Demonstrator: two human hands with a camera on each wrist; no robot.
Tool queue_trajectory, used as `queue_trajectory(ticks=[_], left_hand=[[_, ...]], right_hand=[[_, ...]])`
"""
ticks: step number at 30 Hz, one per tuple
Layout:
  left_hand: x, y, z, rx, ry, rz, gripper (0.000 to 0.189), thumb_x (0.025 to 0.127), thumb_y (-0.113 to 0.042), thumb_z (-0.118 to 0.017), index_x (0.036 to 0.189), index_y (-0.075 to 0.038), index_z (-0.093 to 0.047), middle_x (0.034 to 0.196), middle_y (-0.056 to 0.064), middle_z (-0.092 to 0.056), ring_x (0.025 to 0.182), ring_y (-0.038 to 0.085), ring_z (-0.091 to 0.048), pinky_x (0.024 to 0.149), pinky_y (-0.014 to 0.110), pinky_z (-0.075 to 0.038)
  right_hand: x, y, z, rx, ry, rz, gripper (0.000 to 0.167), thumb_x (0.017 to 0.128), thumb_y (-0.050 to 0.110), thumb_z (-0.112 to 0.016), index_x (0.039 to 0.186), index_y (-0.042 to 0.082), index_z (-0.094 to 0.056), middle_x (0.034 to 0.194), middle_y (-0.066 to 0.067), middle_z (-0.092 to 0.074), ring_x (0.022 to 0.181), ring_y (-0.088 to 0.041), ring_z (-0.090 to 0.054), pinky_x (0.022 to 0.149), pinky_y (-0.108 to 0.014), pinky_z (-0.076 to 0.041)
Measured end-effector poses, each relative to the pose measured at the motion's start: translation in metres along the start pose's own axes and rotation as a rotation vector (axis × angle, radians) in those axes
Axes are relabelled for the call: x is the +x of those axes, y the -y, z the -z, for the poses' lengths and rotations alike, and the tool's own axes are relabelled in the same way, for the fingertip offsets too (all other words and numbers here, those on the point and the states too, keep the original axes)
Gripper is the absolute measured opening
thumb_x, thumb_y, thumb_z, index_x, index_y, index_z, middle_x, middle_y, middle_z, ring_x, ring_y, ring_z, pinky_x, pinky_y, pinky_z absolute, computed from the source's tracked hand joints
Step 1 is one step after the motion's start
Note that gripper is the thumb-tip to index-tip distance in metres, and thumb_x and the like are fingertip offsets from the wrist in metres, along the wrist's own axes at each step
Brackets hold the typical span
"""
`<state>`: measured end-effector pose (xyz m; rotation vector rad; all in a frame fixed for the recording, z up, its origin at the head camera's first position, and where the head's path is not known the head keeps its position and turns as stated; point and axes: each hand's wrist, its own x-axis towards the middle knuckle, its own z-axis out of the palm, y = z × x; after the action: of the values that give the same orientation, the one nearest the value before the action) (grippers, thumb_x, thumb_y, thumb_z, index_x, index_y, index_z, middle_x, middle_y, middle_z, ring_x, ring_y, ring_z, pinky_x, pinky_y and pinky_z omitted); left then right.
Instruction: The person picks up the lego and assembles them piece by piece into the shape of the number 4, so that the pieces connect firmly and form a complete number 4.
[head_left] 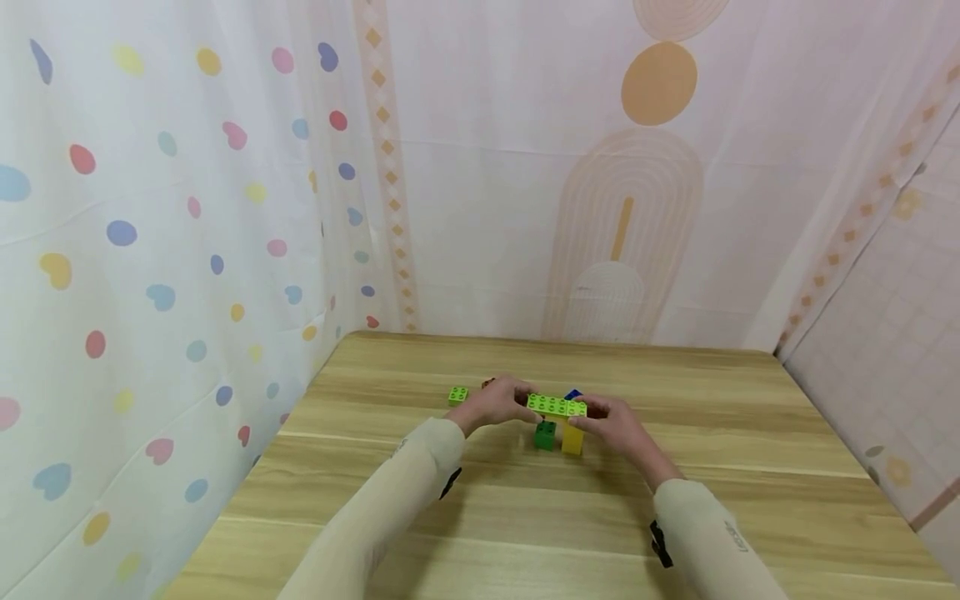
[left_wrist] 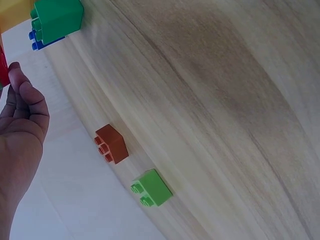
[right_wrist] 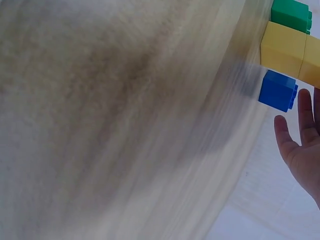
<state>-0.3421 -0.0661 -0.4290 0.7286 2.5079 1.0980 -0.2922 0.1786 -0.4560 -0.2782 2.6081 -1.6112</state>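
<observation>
A long lime green brick (head_left: pixel 547 405) and a small lime green brick (head_left: pixel 577 409) lie end to end on top of a yellow brick stack (head_left: pixel 572 441). My left hand (head_left: pixel 498 403) pinches the long one's left end. In the left wrist view its fingertips touch a red piece (left_wrist: pixel 3 70), mostly cut off by the frame. At the right end my right hand (head_left: pixel 617 427) grips the small lime brick, thumb in front; its outer fingers are spread in the right wrist view. A dark green brick (head_left: pixel 545 435) stands left of the yellow stack, a blue brick (right_wrist: pixel 277 90) behind it.
Left of my left hand, another lime green brick (head_left: pixel 458 396) sits on the wooden table (head_left: pixel 510 533). Beside it is an orange-brown brick (left_wrist: pixel 113 144), mostly hidden by the hand in the head view. A patterned curtain (head_left: pixel 480 208) hangs behind the table's far edge.
</observation>
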Motion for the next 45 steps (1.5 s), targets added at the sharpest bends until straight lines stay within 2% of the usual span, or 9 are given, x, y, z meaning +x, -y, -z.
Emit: queue_trajectory(ticks=[7, 16, 28, 33, 39, 45], left_hand=[[-0.001, 0.000, -0.002, -0.022, 0.008, -0.002, 0.029, 0.089, -0.023, -0.076, 0.118, -0.018, -0.071, 0.091, -0.003, -0.067, 0.081, 0.013, -0.056, 0.075, 0.031, -0.046], [-0.003, -0.002, -0.004, -0.022, 0.009, -0.004, 0.029, 0.090, -0.023, -0.076, 0.118, -0.018, -0.071, 0.092, -0.003, -0.067, 0.081, 0.012, -0.057, 0.076, 0.031, -0.047], [-0.005, 0.004, -0.006, -0.079, -0.021, 0.001, 0.027, 0.090, -0.021, -0.076, 0.117, -0.021, -0.071, 0.096, -0.004, -0.066, 0.087, 0.014, -0.059, 0.079, 0.033, -0.048], [-0.006, 0.006, -0.007, -0.079, -0.027, -0.004, 0.037, 0.090, -0.020, -0.076, 0.126, -0.021, -0.067, 0.100, -0.003, -0.066, 0.091, 0.015, -0.058, 0.082, 0.035, -0.048], [-0.008, 0.010, -0.006, -0.086, -0.052, 0.007, 0.052, 0.089, -0.016, -0.076, 0.138, -0.013, -0.059, 0.101, 0.001, -0.064, 0.094, 0.016, -0.057, 0.085, 0.037, -0.049], [-0.010, 0.014, -0.004, -0.136, -0.076, 0.015, 0.053, 0.091, -0.016, -0.074, 0.140, -0.008, -0.056, 0.098, 0.002, -0.065, 0.092, 0.016, -0.059, 0.085, 0.037, -0.050]], right_hand=[[-0.002, -0.002, -0.001, 0.005, -0.005, 0.004, 0.040, 0.090, 0.026, -0.075, 0.125, 0.007, -0.067, 0.100, -0.005, -0.066, 0.086, -0.019, -0.055, 0.074, -0.031, -0.047], [-0.004, -0.004, -0.001, -0.014, -0.010, 0.000, 0.043, 0.089, 0.029, -0.076, 0.125, 0.006, -0.068, 0.104, -0.004, -0.067, 0.089, -0.018, -0.058, 0.076, -0.033, -0.050], [-0.005, 0.002, -0.005, -0.009, -0.015, -0.010, 0.034, 0.090, 0.026, -0.076, 0.117, 0.007, -0.070, 0.102, -0.004, -0.068, 0.088, -0.018, -0.058, 0.076, -0.032, -0.049], [-0.004, 0.001, -0.006, -0.003, -0.037, -0.017, 0.034, 0.089, 0.025, -0.076, 0.117, 0.007, -0.071, 0.101, -0.003, -0.069, 0.088, -0.017, -0.059, 0.076, -0.032, -0.050], [-0.005, 0.000, -0.008, 0.012, -0.050, -0.029, 0.036, 0.089, 0.024, -0.077, 0.119, 0.005, -0.070, 0.102, -0.004, -0.069, 0.089, -0.018, -0.060, 0.077, -0.032, -0.051], [-0.004, -0.002, -0.012, -0.008, -0.096, -0.017, 0.030, 0.089, 0.022, -0.076, 0.114, 0.005, -0.069, 0.102, -0.005, -0.068, 0.091, -0.018, -0.061, 0.077, -0.032, -0.052]])
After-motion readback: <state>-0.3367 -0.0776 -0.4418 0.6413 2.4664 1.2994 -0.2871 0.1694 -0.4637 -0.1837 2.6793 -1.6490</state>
